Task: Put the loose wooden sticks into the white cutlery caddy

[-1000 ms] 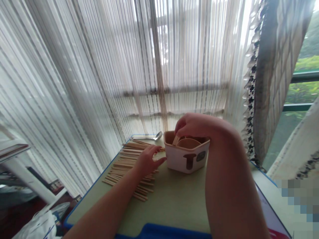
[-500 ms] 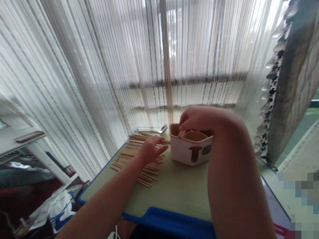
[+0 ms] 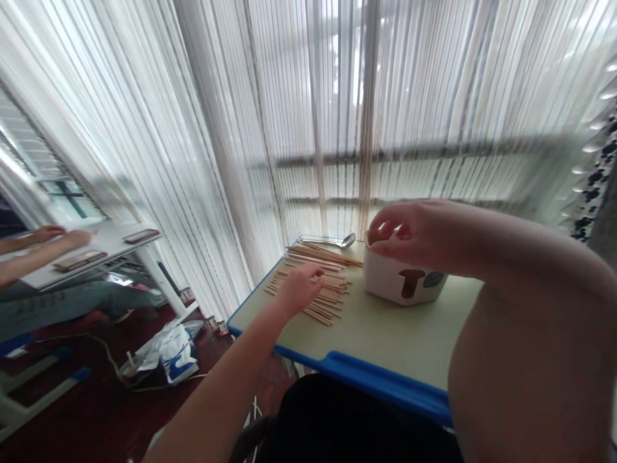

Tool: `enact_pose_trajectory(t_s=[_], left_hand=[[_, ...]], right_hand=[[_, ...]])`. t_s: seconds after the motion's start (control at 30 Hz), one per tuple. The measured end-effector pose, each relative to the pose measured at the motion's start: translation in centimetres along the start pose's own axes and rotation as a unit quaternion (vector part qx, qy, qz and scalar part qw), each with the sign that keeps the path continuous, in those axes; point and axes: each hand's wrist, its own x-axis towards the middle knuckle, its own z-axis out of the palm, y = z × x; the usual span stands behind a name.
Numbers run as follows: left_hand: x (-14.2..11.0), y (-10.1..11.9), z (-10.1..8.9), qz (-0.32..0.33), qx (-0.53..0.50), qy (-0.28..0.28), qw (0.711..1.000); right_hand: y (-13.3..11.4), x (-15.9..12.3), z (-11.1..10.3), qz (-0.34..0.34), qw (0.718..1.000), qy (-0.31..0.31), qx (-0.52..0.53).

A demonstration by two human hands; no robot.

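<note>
Many wooden chopsticks (image 3: pixel 322 315) lie spread in rows on the left part of a pale, blue-edged table. My left hand (image 3: pixel 299 289) rests over them, its thumb and fingers drawn together on chopsticks partly hidden under the hand. To the right stands a white box (image 3: pixel 385 280) with a brown T-shaped mark and a tan inside. My right hand (image 3: pixel 398 231) bends over its left rim from above. Its fingers are curled with a gap to the thumb, and no stick shows between them. The hand and forearm hide most of the opening.
A metal ladle (image 3: pixel 347 241) lies at the table's back edge, before sheer curtains (image 3: pixel 299 116). At far left, another person's hands (image 3: pixel 72 239) are over a white table (image 3: pixel 113 238). A white plastic bag (image 3: pixel 176 350) lies on the floor.
The view has swung left, bringing another person's hands into sight. My right hand no longer shows the chopsticks it held in the box, and its fingers have loosened. My left fingers have drawn together.
</note>
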Motion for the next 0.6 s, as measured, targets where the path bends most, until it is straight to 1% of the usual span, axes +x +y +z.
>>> enact_pose_trajectory(t_s=[0.07,0.1,0.17,0.23,0.3,0.37,0.43,0.5,0.53,0.6], left_hand=[[-2.3,-0.6,-0.2,-0.016,0.008,0.029,0.999],[-3.2,-0.8,-0.2,-0.02,0.01,0.038,0.999],[-4.4,-1.1,-0.2,-0.023,0.017,0.059,0.998],[-4.9,-1.2,-0.3,-0.031,0.029,0.09,0.995],[-4.9,-1.2,-0.4,-0.041,0.042,0.116,0.991],[-4.7,-1.0,-0.4,-0.042,0.052,0.111,0.992],[-4.7,-1.0,-0.3,-0.034,0.058,0.086,0.994],[-4.7,-1.0,-0.2,-0.024,0.064,0.061,0.996],[-4.8,-1.0,-0.1,-0.02,0.068,0.053,0.996],[-4.8,-1.0,0.0,-0.014,0.08,0.038,0.996]], right_hand=[[-2.3,-1.0,0.0,0.009,1.0,-0.019,-0.014],[-3.2,-1.3,0.4,0.008,1.0,-0.027,-0.013],[-4.7,-1.7,2.0,0.001,0.999,-0.04,-0.005],[-5.8,-2.3,4.6,-0.005,0.998,-0.06,0.004],[-6.4,-3.2,7.9,0.0,0.995,-0.095,0.015],[-6.5,-4.4,11.3,0.006,0.992,-0.116,0.045],[-5.9,-5.5,14.5,0.032,0.993,-0.082,0.076],[-5.2,-6.3,17.1,0.068,0.993,-0.028,0.094],[-4.8,-6.6,18.0,0.085,0.992,-0.006,0.092],[-4.3,-6.9,19.4,0.096,0.992,0.008,0.08]])
